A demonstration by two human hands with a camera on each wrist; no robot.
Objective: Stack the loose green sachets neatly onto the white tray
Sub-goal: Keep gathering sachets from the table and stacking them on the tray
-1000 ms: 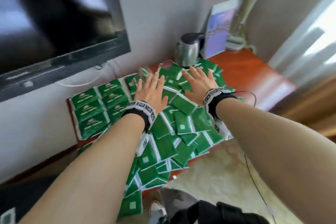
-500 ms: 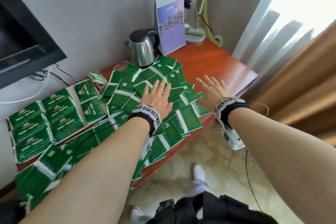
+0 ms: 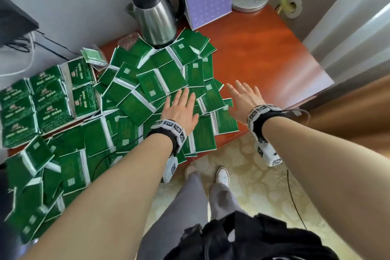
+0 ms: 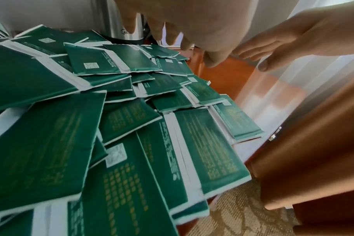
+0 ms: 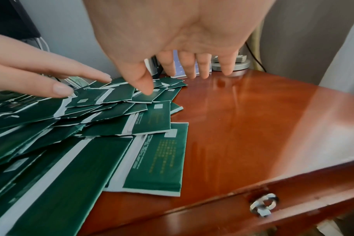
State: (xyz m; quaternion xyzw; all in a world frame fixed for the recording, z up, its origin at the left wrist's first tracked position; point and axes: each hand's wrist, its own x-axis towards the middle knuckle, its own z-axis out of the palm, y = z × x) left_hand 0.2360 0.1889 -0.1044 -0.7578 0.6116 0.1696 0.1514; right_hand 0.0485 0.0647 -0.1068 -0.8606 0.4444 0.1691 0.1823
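Left hand (image 3: pixel 180 110) spread flat over the sachets (image 3: pixel 145 86) before the kettle (image 3: pixel 157 17); right hand (image 3: pixel 244 99) spread, just beside them

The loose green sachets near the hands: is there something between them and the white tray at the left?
No separate obstacle shows. Between the sachets under the left hand and the white tray lie only more loose green sachets, heaped against the tray's near edge.

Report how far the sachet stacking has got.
Done: neat rows of green sachets fill the white tray at the left. In hand: nothing; left hand hovers flat over the loose green pile, right hand over bare red-brown wooden tabletop. Left: most of the pile.
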